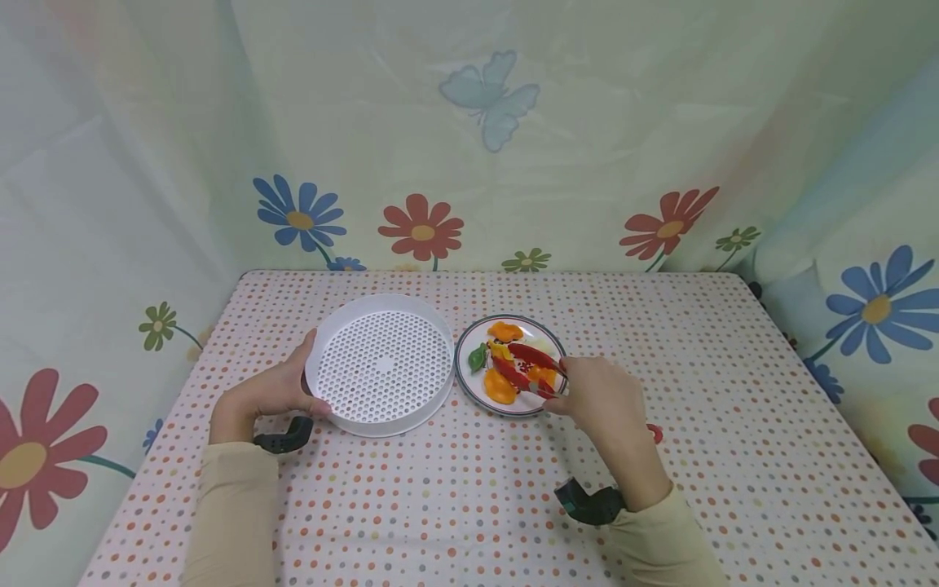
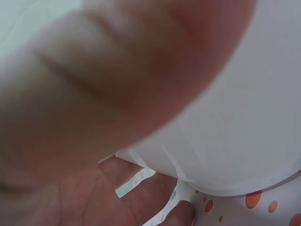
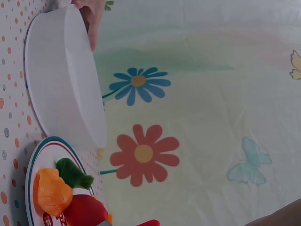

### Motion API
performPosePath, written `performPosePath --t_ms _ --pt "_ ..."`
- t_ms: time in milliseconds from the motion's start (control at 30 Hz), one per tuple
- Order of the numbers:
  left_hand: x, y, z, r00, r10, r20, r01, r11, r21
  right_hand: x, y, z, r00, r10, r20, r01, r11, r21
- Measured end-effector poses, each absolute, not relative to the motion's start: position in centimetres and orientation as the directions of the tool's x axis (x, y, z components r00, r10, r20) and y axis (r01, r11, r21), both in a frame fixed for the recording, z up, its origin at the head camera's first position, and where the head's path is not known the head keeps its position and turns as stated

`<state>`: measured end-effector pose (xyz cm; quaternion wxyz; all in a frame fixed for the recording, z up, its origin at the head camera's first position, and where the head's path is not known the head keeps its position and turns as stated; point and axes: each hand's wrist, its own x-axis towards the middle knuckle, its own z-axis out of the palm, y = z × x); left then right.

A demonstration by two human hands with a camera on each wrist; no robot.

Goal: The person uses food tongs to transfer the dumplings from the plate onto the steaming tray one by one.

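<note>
My left hand (image 1: 273, 393) grips the left side of a round white steamer tray (image 1: 385, 366) with a perforated bottom. In the left wrist view its thumb (image 2: 117, 80) lies large and blurred against the tray's white wall (image 2: 244, 122). My right hand (image 1: 605, 401) holds tongs with red tips (image 1: 534, 356) over a round plate (image 1: 473, 397). On the plate lie several orange pepper-like pieces (image 1: 500, 386), a yellow one (image 1: 500, 351) and a green one (image 1: 478, 358). Whether the tips pinch a piece cannot be told.
Plate and tray stand side by side on a table with a dotted cloth (image 1: 411, 505). A curtain with printed flowers and a butterfly (image 1: 490, 98) hangs behind and at both sides. A dark wrist camera (image 1: 589, 501) sits at my right wrist, another (image 1: 284, 436) at my left.
</note>
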<state>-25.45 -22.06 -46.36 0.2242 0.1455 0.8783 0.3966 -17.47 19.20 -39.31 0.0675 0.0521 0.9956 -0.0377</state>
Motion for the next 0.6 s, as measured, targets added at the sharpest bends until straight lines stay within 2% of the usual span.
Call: performPosePath --t_ms 233,600 --pt "-25.51 -22.06 -46.44 -0.857 0.438 -0.271 0.087 0.643 0.761 -17.69 19.12 -39.55 -0.988 0.090 -0.128 0.096 0.995 -0.039" --pt "-25.48 -22.07 -46.46 -0.860 0.405 -0.312 0.054 0.679 0.732 -17.92 19.65 -39.52 -0.989 0.070 -0.134 0.078 0.995 -0.062"
